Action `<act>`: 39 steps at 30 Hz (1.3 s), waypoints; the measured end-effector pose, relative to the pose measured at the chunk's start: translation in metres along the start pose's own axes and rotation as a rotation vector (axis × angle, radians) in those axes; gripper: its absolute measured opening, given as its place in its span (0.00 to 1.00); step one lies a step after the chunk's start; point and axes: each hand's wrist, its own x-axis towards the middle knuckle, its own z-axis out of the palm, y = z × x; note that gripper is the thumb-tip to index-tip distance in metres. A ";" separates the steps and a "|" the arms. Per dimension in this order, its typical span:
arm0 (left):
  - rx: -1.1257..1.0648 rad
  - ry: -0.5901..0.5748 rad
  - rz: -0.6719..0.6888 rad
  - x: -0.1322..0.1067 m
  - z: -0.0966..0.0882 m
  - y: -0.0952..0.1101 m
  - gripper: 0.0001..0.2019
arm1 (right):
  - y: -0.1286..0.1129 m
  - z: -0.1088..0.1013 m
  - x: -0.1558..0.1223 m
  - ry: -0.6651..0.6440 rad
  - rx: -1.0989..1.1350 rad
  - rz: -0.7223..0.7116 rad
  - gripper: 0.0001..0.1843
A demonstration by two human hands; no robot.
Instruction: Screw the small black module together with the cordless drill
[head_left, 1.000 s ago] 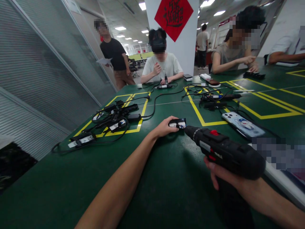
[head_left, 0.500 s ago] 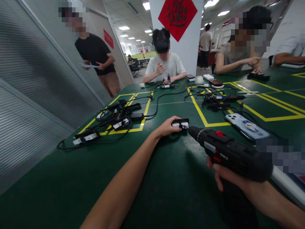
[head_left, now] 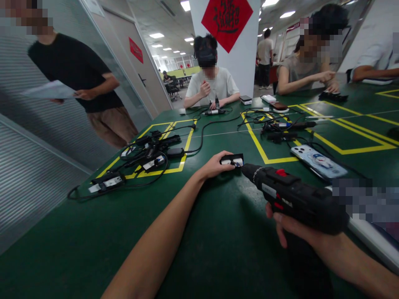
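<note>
My left hand [head_left: 215, 165] is closed on a small black casing [head_left: 237, 158] with white parts and thin wires in its open side, held at the green table [head_left: 218, 216]. Wrapped round the handle of a black cordless drill [head_left: 293, 197] with red buttons is my right hand [head_left: 293, 228]. The drill points left, its chuck end right by the casing's right end. Whether the bit touches the casing I cannot make out.
Black devices with cables [head_left: 156, 151] lie at the left inside yellow tape. More cables and tools [head_left: 282, 126] lie at the right, near a phone [head_left: 319, 161]. A person in black [head_left: 77, 74] stands at the left; a co-worker [head_left: 212, 83] sits opposite.
The standing person at the left has come closer and further left. The view has shifted slightly. My hands keep their hold on the casing and the drill.
</note>
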 end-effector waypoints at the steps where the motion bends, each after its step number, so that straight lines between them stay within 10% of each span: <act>1: 0.007 0.000 0.000 0.000 0.000 0.000 0.28 | 0.001 0.000 0.001 0.007 0.002 0.016 0.20; 39: 0.000 -0.018 -0.002 0.000 -0.001 0.003 0.28 | -0.011 -0.003 -0.008 -0.046 -0.063 0.107 0.12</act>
